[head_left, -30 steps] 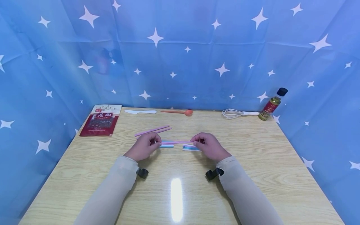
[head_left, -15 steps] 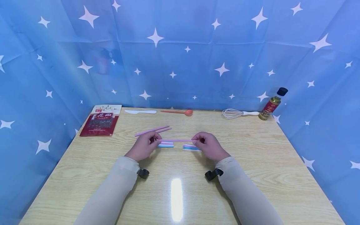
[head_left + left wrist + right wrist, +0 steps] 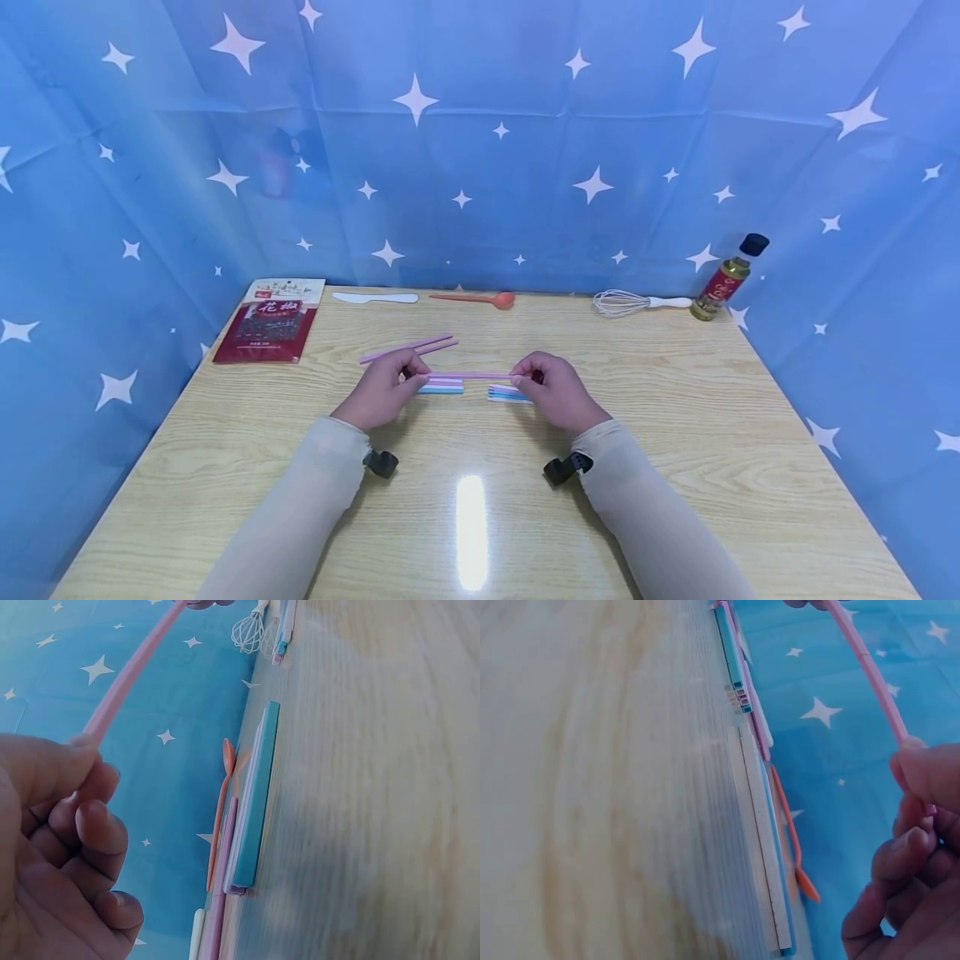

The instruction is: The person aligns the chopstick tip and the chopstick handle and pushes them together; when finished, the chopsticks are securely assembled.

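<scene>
Between my two hands a thin pink chopstick (image 3: pixel 471 375) stretches level, above the table. My left hand (image 3: pixel 381 390) pinches its left end between thumb and forefinger, and my right hand (image 3: pixel 558 393) pinches the right end. A seam shows partway along the pink shaft (image 3: pixel 874 675) in the right wrist view. Below it, close to the left fingers, lies a row of short pink, white and blue sticks (image 3: pixel 446 388). A second row of short sticks (image 3: pixel 506 393) is partly hidden by the right hand. Two pink sticks (image 3: pixel 412 343) lie slanted behind my left hand.
Along the back edge lie a white knife (image 3: pixel 375 297), an orange spoon (image 3: pixel 501 300) and a whisk (image 3: pixel 622 303). A bottle (image 3: pixel 722 287) with a black cap stands at the back right. A red spice packet (image 3: pixel 266 329) lies at the back left, before a blue star curtain (image 3: pixel 480 158).
The pink chopstick and both hands' fingertips have shifted slightly away from me, uncovering more of the left row of sticks. Both hands keep their pinch; the last half second shows hardly any movement.
</scene>
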Demonstrator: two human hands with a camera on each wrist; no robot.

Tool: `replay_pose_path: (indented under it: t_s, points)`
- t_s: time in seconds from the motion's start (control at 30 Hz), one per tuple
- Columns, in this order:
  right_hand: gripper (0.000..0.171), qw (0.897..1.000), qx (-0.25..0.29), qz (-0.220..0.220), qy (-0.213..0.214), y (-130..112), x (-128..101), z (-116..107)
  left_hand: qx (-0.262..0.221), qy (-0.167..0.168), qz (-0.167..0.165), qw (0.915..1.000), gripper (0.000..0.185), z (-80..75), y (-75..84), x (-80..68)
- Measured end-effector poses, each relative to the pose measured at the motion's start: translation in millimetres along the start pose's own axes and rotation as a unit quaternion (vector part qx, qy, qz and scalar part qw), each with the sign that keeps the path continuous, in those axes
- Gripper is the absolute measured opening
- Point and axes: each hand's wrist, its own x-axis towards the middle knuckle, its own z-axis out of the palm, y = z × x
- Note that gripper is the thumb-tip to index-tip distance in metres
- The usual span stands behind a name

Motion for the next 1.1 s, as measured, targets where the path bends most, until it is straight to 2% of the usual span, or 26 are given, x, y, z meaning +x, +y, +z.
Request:
replay_pose_path:
  t_s: [0.17,0.27,0.4,0.5,0.6,0.7,0.9,1.1]
  points:
    - [0.005,1.000,0.013,-0.003,0.000,0.1,1.4,-1.3,0.005,0.019,-0.001,0.9998,0.003,-1.4,-3.9,3.2]
    - [0.008,1.000,0.015,0.004,-0.001,1.9,3.3,-2.2,-0.006,0.039,-0.017,0.9991,0.004,-5.7,-7.9,5.3]
    - [0.018,1.000,0.008,0.026,-0.002,6.9,5.2,-3.8,-0.027,0.086,-0.071,0.9933,0.010,-17.8,-17.8,5.9]
    - [0.022,0.999,0.013,0.035,-0.001,9.8,5.5,-4.4,-0.028,0.133,-0.121,0.9834,0.016,-28.9,-31.0,5.4]
    - [0.023,0.999,0.020,0.034,-0.003,10.8,5.7,-4.3,-0.018,0.163,-0.153,0.9745,0.018,-36.4,-43.7,5.4]
    - [0.023,0.999,0.021,0.034,-0.004,10.6,5.6,-4.8,-0.010,0.174,-0.172,0.9696,0.019,-39.6,-50.7,5.6]
    - [0.023,0.999,0.020,0.038,0.003,12.1,5.4,-6.2,-0.002,0.184,-0.194,0.9636,0.020,-40.3,-53.0,5.9]
    - [0.024,0.999,0.021,0.042,0.001,12.2,4.4,-6.0,0.019,0.175,-0.223,0.9589,0.024,-40.5,-54.8,4.2]
